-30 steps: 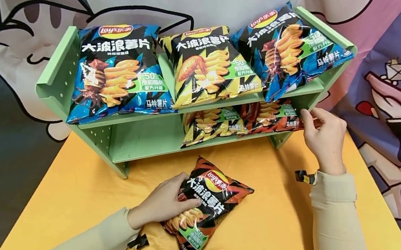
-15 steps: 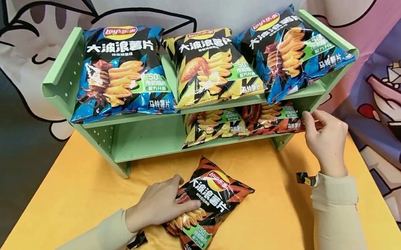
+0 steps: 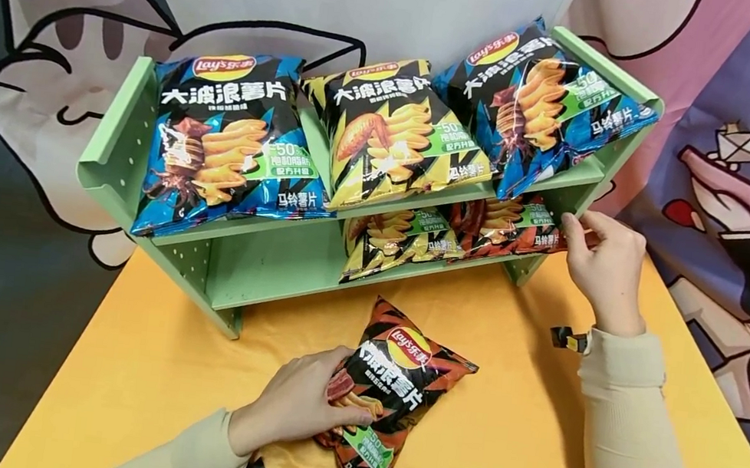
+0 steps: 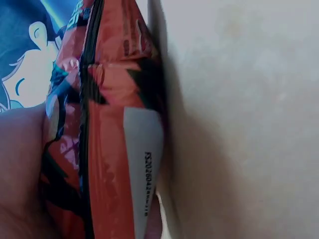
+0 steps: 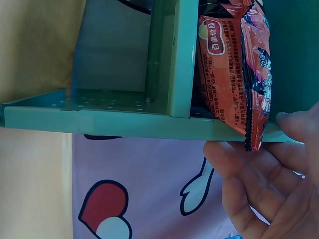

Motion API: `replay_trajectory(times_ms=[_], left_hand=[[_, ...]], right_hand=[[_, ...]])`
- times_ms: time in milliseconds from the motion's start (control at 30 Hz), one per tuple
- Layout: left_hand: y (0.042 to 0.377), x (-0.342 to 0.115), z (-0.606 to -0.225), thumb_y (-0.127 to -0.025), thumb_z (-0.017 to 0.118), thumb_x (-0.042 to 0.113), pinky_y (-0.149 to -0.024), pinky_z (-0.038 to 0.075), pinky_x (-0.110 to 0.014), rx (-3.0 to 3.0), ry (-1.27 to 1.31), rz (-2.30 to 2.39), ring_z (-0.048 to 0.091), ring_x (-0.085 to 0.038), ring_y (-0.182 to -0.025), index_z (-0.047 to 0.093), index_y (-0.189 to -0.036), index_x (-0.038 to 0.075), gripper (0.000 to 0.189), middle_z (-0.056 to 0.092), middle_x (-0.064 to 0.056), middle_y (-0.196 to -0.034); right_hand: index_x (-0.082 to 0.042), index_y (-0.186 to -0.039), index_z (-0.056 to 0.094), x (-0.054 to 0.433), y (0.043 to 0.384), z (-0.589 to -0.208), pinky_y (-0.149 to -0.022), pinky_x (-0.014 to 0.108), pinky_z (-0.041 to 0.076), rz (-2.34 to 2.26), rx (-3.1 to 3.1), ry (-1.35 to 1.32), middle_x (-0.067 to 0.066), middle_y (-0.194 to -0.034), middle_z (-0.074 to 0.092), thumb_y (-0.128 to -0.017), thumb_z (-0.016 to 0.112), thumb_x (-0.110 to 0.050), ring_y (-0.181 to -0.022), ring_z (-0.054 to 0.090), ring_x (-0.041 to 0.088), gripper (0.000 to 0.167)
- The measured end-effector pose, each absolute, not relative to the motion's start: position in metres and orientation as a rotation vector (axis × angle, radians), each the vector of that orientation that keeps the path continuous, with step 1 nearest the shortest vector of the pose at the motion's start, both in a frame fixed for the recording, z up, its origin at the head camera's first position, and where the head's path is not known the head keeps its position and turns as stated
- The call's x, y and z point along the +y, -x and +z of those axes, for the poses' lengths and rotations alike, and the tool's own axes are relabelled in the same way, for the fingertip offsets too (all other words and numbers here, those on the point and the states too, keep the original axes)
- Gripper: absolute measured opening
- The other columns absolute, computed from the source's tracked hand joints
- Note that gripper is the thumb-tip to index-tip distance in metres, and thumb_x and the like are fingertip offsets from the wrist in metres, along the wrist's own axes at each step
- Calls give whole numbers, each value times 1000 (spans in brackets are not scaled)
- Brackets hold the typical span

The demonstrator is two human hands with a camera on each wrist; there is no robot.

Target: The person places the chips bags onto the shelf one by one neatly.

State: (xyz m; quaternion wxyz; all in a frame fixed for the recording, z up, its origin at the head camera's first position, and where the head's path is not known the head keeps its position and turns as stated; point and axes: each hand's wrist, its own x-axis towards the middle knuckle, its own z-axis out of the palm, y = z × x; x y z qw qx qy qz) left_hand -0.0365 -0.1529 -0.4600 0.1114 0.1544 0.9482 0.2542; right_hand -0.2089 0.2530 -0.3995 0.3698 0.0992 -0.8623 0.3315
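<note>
My left hand [image 3: 297, 396] grips a red and black bag of potato chips [image 3: 393, 375] by its left side, thumb over the front, in front of the shelf. In the left wrist view, the back seam of this chip bag [image 4: 107, 149] faces the camera. At the right end of the green two-tier shelf [image 3: 274, 269], my right hand [image 3: 607, 268] pinches the side panel's front edge. The right wrist view has the thumb inside the panel and the fingers [image 5: 224, 159] outside it. Close by, another red chip bag [image 5: 224, 74] stands in the lower tier, its corner poking past the edge.
On the upper tier sit a blue bag [image 3: 233, 140], a yellow bag [image 3: 407, 133] and another blue bag [image 3: 535, 106]. A second yellow bag [image 3: 402, 237] stands beside the red one below. Yellow cloth [image 3: 506, 426] covers the table; a cartoon backdrop [image 3: 720, 188] hangs behind.
My left hand and the red chip bag have shifted slightly, with the bag's front tilting a little differently. My right hand keeps its hold on the shelf's side panel.
</note>
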Motion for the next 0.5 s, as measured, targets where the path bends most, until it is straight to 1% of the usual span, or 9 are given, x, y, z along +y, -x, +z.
replay_trajectory(times_ms=[67, 133, 167, 233, 333, 400, 433, 500], left_hand=[[34, -153, -460, -76, 63, 85, -103, 54, -48, 2809, -504, 780, 64, -23, -128, 56, -149, 18, 99, 64, -2, -144], [32, -154, -460, -80, 63, 81, -102, 55, -45, 2830, -565, 811, 65, -18, -126, 59, -146, 22, 89, 66, 2, -141], [31, -154, -460, -81, 63, 80, -102, 55, -45, 2843, -594, 818, 65, -18, -126, 61, -144, 22, 85, 67, 2, -139], [29, -154, -459, -83, 63, 78, -101, 55, -45, 2865, -638, 827, 66, -19, -125, 64, -141, 20, 82, 69, 0, -137], [26, -155, -459, -84, 65, 75, -101, 56, -44, 2888, -691, 853, 67, -19, -123, 68, -136, 17, 78, 71, -2, -133], [25, -155, -460, -85, 66, 72, -96, 58, -40, 2905, -740, 890, 70, -14, -113, 72, -129, 18, 70, 74, 3, -123], [24, -155, -460, -85, 68, 71, -90, 59, -36, 2913, -771, 914, 71, -9, -105, 73, -125, 19, 65, 74, 7, -117], [23, -155, -461, -85, 70, 67, -83, 59, -29, 2936, -842, 956, 67, -2, -92, 73, -119, 22, 56, 71, 14, -107]], right_hand=[[-6, -74, 68, 253, 209, -399, -63, 11, 33, 850, -2213, -259, 13, -62, 65, -101, 62, -26, -63, 39, -27, 35], [-5, -76, 70, 252, 209, -399, -65, 10, 33, 856, -2211, -259, 14, -64, 67, -101, 62, -26, -64, 39, -28, 34], [-5, -78, 71, 252, 209, -399, -65, 10, 33, 858, -2209, -257, 14, -65, 68, -101, 62, -26, -64, 39, -29, 33], [-4, -81, 73, 252, 208, -400, -66, 9, 33, 857, -2208, -254, 16, -68, 69, -101, 62, -26, -65, 39, -30, 32], [-4, -84, 75, 252, 207, -400, -67, 8, 33, 854, -2206, -249, 17, -70, 71, -101, 63, -26, -66, 39, -31, 30], [-3, -85, 76, 252, 207, -400, -67, 7, 33, 851, -2204, -251, 18, -70, 71, -101, 63, -26, -66, 39, -31, 30], [-3, -84, 75, 252, 207, -400, -67, 7, 33, 850, -2203, -253, 18, -71, 71, -101, 63, -26, -66, 39, -31, 30], [-3, -84, 75, 252, 207, -399, -67, 6, 33, 849, -2199, -255, 18, -70, 71, -101, 63, -25, -67, 39, -32, 30]])
